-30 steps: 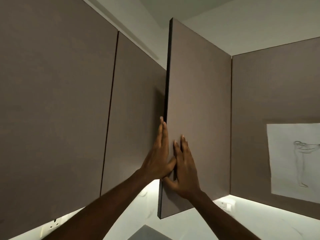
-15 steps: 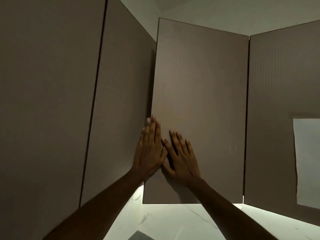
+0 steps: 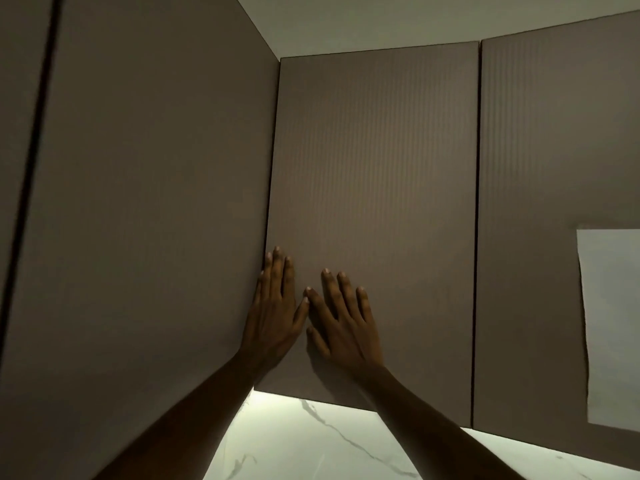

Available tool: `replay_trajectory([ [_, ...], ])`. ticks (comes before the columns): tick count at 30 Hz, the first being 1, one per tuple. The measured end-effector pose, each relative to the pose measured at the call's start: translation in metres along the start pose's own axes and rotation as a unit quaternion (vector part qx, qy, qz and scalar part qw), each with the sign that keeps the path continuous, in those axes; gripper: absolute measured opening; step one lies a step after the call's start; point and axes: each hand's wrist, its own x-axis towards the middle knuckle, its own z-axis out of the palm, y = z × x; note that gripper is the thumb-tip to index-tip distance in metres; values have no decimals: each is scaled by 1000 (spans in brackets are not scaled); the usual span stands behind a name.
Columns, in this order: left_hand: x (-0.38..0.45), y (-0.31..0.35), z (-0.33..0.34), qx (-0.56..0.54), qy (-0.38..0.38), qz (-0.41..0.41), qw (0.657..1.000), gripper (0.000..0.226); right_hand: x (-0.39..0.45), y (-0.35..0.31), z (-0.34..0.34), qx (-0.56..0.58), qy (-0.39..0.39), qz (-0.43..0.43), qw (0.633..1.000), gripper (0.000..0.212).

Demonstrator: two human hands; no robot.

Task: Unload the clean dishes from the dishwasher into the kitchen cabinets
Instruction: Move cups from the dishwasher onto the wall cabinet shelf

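Observation:
A brown upper cabinet door point(image 3: 374, 188) in the corner stands flush with its neighbours, fully closed. My left hand point(image 3: 275, 313) lies flat with straight fingers on the door's left edge, at the corner seam. My right hand point(image 3: 341, 317) presses flat on the same door just to the right, fingers spread. Neither hand holds anything. No dishes or dishwasher are in view.
More closed brown cabinet doors run along the left wall point(image 3: 149, 202) and to the right point(image 3: 540, 202). A white sheet of paper point(image 3: 613, 320) hangs on the right door. Below the cabinets a lit white marble backsplash point(image 3: 311, 441) shows.
The cabinet door swung from edge-on and open to fully closed against the frame. Both hands followed it, staying flat on its front.

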Motion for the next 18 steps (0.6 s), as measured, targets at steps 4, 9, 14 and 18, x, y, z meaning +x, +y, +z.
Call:
replay_trajectory([
  [4, -5, 1, 47, -16, -35, 27, 999, 74, -3, 21, 26, -28, -4, 9, 1000, 68],
  [9, -11, 11, 77, -27, 13, 6, 1000, 66, -8, 12, 32, -44, 10, 15, 999, 67],
  [14, -18, 12, 77, -48, 30, -3, 998, 66, -12, 8, 27, -38, 19, 76, 996, 71],
  [18, -27, 15, 66, -1, 2, -15, 1000, 65, -14, 10, 23, -37, 21, 61, 997, 73],
])
